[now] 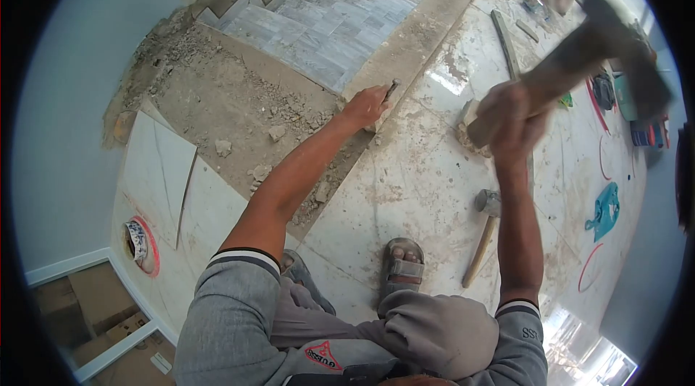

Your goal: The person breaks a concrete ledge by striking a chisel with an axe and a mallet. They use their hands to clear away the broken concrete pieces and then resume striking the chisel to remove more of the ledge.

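My left hand (364,107) is closed around a short metal chisel (392,88), whose top end sticks up out of the fist. It rests at the inner edge of the raised concrete curb (405,42); the chisel's lower tip is hidden. My right hand (512,122) grips the wooden handle of a hammer (565,68), held up at the right. The hammer's large head is smeared by motion. Beyond my left hand lies a bare strip of broken mortar (224,96) with loose chunks and rubble.
Grey-tiled stairs (311,31) descend past the curb. A mallet (481,234) lies on the dusty white floor tiles (420,191), near my sandalled foot. A long bar (505,42), a blue plastic bag (604,211) and a loose tile (156,165) lie around. A tape roll (137,241) sits left.
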`<state>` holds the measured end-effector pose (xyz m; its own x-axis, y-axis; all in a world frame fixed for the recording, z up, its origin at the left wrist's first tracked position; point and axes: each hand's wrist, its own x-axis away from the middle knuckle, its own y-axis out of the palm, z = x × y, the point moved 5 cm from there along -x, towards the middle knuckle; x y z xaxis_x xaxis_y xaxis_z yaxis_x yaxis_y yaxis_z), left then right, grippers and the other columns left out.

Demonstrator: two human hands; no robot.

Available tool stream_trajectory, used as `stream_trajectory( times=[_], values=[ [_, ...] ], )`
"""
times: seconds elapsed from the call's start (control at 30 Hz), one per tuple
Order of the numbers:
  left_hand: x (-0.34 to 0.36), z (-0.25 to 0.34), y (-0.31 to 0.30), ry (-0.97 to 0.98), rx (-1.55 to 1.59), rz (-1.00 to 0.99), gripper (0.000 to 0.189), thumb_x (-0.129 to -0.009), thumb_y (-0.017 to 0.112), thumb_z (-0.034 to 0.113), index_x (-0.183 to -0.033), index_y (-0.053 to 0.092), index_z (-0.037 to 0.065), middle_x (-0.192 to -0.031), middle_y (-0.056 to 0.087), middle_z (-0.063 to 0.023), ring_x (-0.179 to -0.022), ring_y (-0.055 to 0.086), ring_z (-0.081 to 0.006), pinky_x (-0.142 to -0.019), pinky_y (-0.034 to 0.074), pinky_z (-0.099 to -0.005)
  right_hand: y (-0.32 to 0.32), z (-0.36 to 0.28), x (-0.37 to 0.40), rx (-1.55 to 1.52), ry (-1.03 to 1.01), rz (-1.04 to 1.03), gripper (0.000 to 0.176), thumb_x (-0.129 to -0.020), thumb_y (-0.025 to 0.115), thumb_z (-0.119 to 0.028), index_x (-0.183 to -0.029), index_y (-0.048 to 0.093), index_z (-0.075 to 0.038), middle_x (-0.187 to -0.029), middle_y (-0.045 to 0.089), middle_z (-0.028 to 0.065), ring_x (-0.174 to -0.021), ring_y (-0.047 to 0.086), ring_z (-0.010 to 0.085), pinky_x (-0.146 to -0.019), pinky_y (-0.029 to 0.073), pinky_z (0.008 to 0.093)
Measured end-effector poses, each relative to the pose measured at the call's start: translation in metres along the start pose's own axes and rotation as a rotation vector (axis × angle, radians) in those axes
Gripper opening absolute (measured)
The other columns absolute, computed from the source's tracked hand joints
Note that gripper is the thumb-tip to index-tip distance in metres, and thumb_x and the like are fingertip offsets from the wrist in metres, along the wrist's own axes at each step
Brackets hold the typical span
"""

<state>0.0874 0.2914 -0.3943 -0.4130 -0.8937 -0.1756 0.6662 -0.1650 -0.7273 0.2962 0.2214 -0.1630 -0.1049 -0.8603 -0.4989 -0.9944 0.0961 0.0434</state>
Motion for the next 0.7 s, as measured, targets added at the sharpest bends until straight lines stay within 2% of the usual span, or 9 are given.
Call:
stream_trajectory(
  times=[0.13,0.27,0.43,0.5,0.53,0.57,0.6,0.67,0.7],
  values=[
    [-0.001,0.004,-0.001,0.002,-0.005,0.005,0.031,-0.084,0.058,0.021,-0.101,0.049,-0.002,-0.090,0.056,-0.0222,-0.087,0.054,-0.0421,-0.073,0.043,-0.0458,-0.013,0.110,0.074,0.804,0.553,-0.647,0.025,-0.089,0.054,-0.021,-0.098,0.046,0.000,-0.067,0.057,0.0176,-0.060,0.059,0.0302,-0.059,0.046,0.0403],
    [-0.001,0.001,0.000,-0.040,0.006,-0.001,0.031,-0.085,0.059,0.021,-0.103,0.049,-0.002,-0.090,0.056,-0.0214,-0.087,0.054,-0.0413,-0.073,0.044,-0.0452,-0.012,0.048,0.047,0.732,0.685,-0.596,0.027,-0.091,0.053,-0.025,-0.096,0.046,0.000,-0.069,0.058,0.0179,-0.057,0.058,0.0234,-0.054,0.045,0.0353],
    [0.004,0.006,0.001,-0.063,-0.017,0.060,0.032,-0.085,0.058,0.022,-0.105,0.050,-0.001,-0.091,0.057,-0.0195,-0.087,0.056,-0.0390,-0.074,0.045,-0.0450,0.003,-0.004,0.002,0.059,0.070,0.051,0.027,-0.093,0.051,-0.028,-0.095,0.047,-0.001,-0.062,0.052,0.0074,-0.047,0.046,0.0094,-0.045,0.039,0.0243],
    [0.007,0.006,0.002,-0.090,-0.033,0.047,0.034,-0.085,0.058,0.023,-0.107,0.050,-0.002,-0.092,0.057,-0.0195,-0.088,0.056,-0.0385,-0.075,0.045,-0.0447,-0.012,0.071,0.041,0.254,-0.039,-0.372,0.027,-0.091,0.052,-0.025,-0.097,0.046,0.001,-0.067,0.056,0.0131,-0.048,0.051,0.0134,-0.046,0.042,0.0279],
    [0.005,0.006,0.003,-0.104,-0.046,0.035,0.035,-0.086,0.058,0.024,-0.109,0.050,-0.002,-0.093,0.057,-0.0195,-0.089,0.056,-0.0380,-0.076,0.045,-0.0445,-0.017,0.110,0.071,0.857,-0.005,-0.596,0.032,-0.090,0.052,-0.025,-0.102,0.046,0.004,-0.071,0.059,0.0199,-0.056,0.059,0.0262,-0.053,0.047,0.0369],
    [0.006,0.007,0.007,-0.100,-0.050,0.050,0.035,-0.086,0.058,0.024,-0.109,0.050,-0.002,-0.093,0.057,-0.0195,-0.089,0.056,-0.0380,-0.076,0.045,-0.0445,-0.024,0.137,0.089,0.843,0.447,-0.698,0.035,-0.091,0.050,-0.026,-0.109,0.046,0.004,-0.077,0.060,0.0263,-0.071,0.062,0.0386,-0.064,0.047,0.0442],
    [0.009,0.007,0.010,-0.087,-0.069,0.062,0.037,-0.086,0.057,0.024,-0.111,0.050,-0.002,-0.094,0.056,-0.0195,-0.090,0.056,-0.0378,-0.076,0.045,-0.0443,-0.015,0.113,0.077,0.842,0.436,-0.691,0.035,-0.091,0.050,-0.026,-0.109,0.046,0.004,-0.077,0.060,0.0263,-0.071,0.062,0.0386,-0.064,0.047,0.0442],
    [0.011,-0.002,0.011,-0.094,-0.091,0.075,0.038,-0.086,0.057,0.025,-0.113,0.049,-0.002,-0.095,0.056,-0.0195,-0.091,0.056,-0.0376,-0.077,0.045,-0.0442,-0.006,0.063,0.058,0.781,0.875,-0.671,0.036,-0.091,0.051,-0.028,-0.110,0.046,0.002,-0.076,0.060,0.0255,-0.075,0.061,0.0407,-0.069,0.047,0.0447],
    [0.005,-0.007,0.010,-0.055,-0.090,0.111,0.039,-0.086,0.057,0.026,-0.114,0.049,-0.002,-0.095,0.056,-0.0194,-0.091,0.056,-0.0372,-0.077,0.045,-0.0440,-0.014,0.061,0.054,0.780,0.534,-0.599,0.032,-0.090,0.053,-0.028,-0.102,0.046,0.002,-0.069,0.058,0.0218,-0.066,0.062,0.0326,-0.061,0.047,0.0400]
  ],
)
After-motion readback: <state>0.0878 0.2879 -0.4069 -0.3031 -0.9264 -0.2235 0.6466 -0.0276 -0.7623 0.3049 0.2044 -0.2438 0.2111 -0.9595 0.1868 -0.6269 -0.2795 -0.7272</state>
